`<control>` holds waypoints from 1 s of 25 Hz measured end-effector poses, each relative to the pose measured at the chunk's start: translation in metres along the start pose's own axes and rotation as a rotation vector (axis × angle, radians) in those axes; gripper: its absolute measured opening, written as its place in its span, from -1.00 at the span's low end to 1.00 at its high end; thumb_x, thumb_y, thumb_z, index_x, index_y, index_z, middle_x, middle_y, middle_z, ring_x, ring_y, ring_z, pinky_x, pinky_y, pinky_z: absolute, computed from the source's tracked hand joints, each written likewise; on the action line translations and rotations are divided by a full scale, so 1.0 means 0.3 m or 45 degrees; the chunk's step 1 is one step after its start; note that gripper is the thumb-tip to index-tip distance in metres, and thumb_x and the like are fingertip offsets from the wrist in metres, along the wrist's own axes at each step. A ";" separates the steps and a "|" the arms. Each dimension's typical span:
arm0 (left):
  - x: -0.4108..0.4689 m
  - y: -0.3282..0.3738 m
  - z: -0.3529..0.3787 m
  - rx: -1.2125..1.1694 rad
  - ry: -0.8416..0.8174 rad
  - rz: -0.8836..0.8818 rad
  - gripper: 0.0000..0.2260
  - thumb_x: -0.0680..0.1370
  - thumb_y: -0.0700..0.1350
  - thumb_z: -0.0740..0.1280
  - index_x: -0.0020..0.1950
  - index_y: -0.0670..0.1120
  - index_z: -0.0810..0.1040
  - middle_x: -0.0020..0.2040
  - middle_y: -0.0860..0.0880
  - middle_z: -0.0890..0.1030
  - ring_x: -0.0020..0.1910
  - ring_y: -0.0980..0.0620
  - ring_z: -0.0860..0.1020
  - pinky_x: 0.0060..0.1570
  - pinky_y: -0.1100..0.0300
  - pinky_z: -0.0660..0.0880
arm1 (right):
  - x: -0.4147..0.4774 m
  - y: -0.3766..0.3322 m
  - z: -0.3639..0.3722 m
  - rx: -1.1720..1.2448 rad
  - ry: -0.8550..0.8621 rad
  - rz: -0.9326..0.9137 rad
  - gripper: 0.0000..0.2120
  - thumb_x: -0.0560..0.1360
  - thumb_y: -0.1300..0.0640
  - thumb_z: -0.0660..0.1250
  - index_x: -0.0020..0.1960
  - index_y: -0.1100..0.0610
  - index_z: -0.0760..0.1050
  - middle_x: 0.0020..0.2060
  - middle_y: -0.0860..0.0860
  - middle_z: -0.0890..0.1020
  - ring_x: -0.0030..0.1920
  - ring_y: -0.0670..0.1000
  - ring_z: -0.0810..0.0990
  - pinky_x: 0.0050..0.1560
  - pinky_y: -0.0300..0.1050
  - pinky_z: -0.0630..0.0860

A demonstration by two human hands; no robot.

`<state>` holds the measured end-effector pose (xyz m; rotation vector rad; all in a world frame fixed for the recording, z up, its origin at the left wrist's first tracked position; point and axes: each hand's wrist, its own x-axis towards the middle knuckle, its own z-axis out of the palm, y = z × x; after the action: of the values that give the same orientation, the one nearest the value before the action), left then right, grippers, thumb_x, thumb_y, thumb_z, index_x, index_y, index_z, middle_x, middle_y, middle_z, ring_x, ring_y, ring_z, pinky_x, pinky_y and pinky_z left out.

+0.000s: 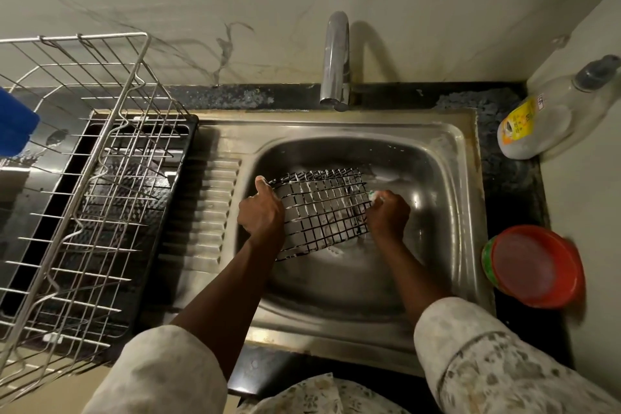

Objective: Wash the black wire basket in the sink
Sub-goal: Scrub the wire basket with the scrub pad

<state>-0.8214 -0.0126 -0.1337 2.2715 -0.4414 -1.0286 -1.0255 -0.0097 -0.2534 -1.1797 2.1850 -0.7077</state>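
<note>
Two grips, left (pixel 260 213) clutching basket (pixel 322 208), right (pixel 388 215) scrubber (pixel 374 196)

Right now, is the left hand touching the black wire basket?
Touching. The head view shows the left hand gripping the left edge of the black wire basket; the right hand holds a scrubber at its right side.

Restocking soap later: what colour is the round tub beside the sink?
Red tub, green band on its side; head view.

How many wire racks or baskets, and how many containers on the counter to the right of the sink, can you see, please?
Wire items: 2 (black wire basket, steel dish rack)
Containers: 2 (pump bottle, red-lidded tub)
Total: 4
</note>
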 end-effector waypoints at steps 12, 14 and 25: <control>-0.010 0.006 0.008 0.225 0.256 0.019 -0.36 0.66 0.27 0.10 0.30 -0.30 0.55 0.26 -0.31 0.59 0.25 -0.30 0.56 0.23 -0.07 0.49 | -0.326 -0.165 -0.021 0.323 0.017 -0.563 -0.81 0.49 0.32 0.30 -0.04 0.21 0.68 -0.19 0.11 0.68 -0.17 0.06 0.60 -0.14 -0.19 0.41; -0.002 -0.002 0.013 0.149 0.238 0.005 -0.33 0.64 0.29 0.13 0.27 -0.31 0.56 0.25 -0.30 0.61 0.23 -0.29 0.58 0.23 -0.06 0.52 | -0.204 -0.071 -0.028 0.201 0.048 -0.323 -0.82 0.47 0.35 0.33 -0.05 0.21 0.69 -0.18 0.17 0.70 -0.17 0.16 0.64 -0.14 -0.16 0.44; 0.003 -0.008 0.011 0.126 0.203 -0.011 -0.37 0.67 0.25 0.13 0.35 -0.31 0.51 0.31 -0.30 0.56 0.30 -0.29 0.53 0.23 -0.03 0.48 | -0.338 -0.152 -0.064 0.237 -0.067 -0.482 -0.84 0.46 0.34 0.33 -0.07 0.19 0.67 -0.19 0.12 0.68 -0.17 0.11 0.61 -0.17 -0.08 0.51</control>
<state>-0.8231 -0.0124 -0.1375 2.4238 -0.4238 -0.8379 -0.9658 0.0594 -0.1872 -1.5094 1.8237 -0.9987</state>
